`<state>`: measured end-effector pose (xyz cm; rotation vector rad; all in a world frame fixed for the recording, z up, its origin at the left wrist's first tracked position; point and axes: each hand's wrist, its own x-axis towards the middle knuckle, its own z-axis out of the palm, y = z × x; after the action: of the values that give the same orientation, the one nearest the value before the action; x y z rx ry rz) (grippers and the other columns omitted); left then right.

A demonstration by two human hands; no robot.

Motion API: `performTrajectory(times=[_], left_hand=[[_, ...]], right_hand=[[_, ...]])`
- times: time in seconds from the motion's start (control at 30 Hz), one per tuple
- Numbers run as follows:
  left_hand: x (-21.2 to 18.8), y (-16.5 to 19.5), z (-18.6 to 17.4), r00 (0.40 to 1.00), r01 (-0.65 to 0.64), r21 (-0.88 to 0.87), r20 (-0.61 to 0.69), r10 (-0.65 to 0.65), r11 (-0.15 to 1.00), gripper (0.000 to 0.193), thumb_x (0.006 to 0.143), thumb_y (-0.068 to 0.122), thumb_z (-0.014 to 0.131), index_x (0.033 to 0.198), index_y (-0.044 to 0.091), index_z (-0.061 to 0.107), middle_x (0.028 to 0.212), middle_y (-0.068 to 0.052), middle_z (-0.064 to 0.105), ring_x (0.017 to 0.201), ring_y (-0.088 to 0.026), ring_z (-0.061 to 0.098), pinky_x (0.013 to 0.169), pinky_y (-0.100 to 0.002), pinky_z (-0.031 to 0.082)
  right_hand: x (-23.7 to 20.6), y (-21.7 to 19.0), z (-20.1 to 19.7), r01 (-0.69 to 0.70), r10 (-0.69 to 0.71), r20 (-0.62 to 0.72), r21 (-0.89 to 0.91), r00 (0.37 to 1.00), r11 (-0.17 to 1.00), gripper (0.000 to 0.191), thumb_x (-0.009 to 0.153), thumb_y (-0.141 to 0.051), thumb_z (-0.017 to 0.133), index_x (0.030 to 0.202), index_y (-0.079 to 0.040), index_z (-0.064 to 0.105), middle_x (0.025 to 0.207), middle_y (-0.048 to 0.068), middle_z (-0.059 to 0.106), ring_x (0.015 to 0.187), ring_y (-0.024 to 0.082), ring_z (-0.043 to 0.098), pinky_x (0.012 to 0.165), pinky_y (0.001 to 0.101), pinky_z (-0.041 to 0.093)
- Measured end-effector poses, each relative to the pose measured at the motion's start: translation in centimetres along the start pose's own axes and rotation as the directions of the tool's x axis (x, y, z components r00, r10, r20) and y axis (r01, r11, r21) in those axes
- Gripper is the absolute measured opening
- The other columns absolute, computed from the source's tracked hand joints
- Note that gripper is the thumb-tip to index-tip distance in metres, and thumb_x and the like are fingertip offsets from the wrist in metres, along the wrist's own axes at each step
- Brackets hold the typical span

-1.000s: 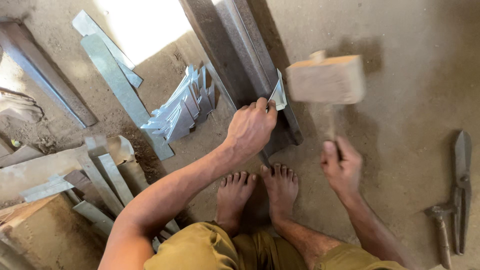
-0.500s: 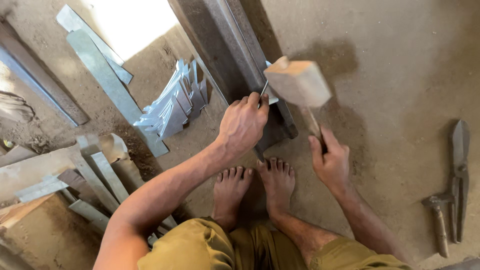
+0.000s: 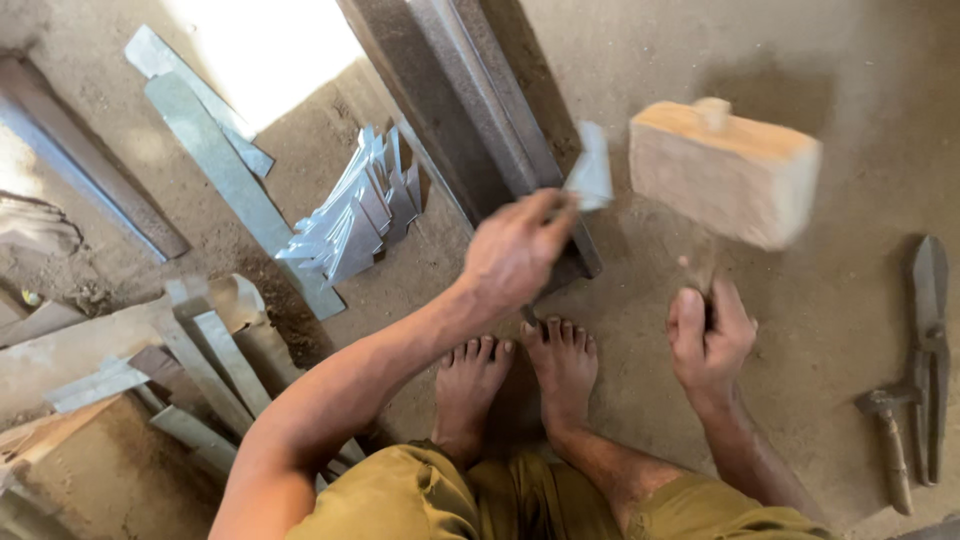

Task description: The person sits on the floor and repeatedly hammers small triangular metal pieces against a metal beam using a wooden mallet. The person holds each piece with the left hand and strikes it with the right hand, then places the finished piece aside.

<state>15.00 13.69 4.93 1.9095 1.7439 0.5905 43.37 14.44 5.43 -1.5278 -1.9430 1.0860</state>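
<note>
A long dark metal bar (image 3: 480, 120) lies on the dirt floor (image 3: 850, 60), running from the top of the view down toward the person's bare feet (image 3: 520, 370). Flat metal strips (image 3: 230, 180) lie to its left, with a pile of bent shiny pieces (image 3: 355, 210) between them and the bar. A big wooden mallet (image 3: 725, 170) is up in the air, blurry, above the floor to the right of the bar. The right hand (image 3: 708, 340) is closed tight around its handle. The left hand (image 3: 515, 250) pinches a small shiny metal piece (image 3: 592, 170) over the bar's near end. Tin snips (image 3: 928, 350) and a small hammer (image 3: 888, 440) lie far right.
</note>
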Motion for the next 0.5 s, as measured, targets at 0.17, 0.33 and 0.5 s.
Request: performTrajectory(times=[0.17, 0.33, 0.5], left_hand=[[-5.0, -0.6, -2.3, 0.904, -0.001, -0.211, -0.419, -0.089, 0.978, 0.039, 0.089, 0.009, 0.08, 0.126, 0.01, 0.069, 0.126, -0.009, 0.069, 0.116, -0.028, 0.067, 0.098, -0.043, 0.053], [-12.8, -7.7, -2.7, 0.787, 0.587, 0.193, -0.364, -0.499, 0.786, 0.066, 0.08, 0.014, 0.087, 0.135, -0.005, 0.055, 0.118, -0.028, 0.052, 0.111, -0.041, 0.051, 0.091, -0.051, 0.04], [-15.5, -8.7, -1.4, 0.765, 0.606, 0.128, -0.364, -0.531, 0.785, 0.067, 0.077, 0.003, 0.085, 0.136, 0.0, 0.055, 0.125, -0.023, 0.053, 0.118, -0.041, 0.052, 0.1, -0.052, 0.044]], right_hand=[[-3.3, -1.2, 2.0, 0.114, -0.112, 0.026, -0.074, 0.993, 0.991, 0.027, 0.105, -0.023, 0.059, 0.111, 0.003, 0.066, 0.063, 0.007, 0.054, 0.052, 0.015, 0.052, 0.053, 0.031, 0.044], [-4.2, -1.2, 5.2, 0.09, -0.08, 0.236, -0.032, 0.969, 0.995, 0.036, 0.1, -0.023, 0.067, 0.125, 0.003, 0.064, 0.085, 0.02, 0.072, 0.068, 0.022, 0.073, 0.055, 0.0336, 0.055], [-4.5, -0.2, 5.7, 0.044, -0.037, 0.251, -0.021, 0.967, 0.999, 0.033, 0.099, -0.021, 0.068, 0.124, 0.0, 0.064, 0.083, 0.02, 0.071, 0.069, 0.021, 0.073, 0.055, 0.034, 0.055]])
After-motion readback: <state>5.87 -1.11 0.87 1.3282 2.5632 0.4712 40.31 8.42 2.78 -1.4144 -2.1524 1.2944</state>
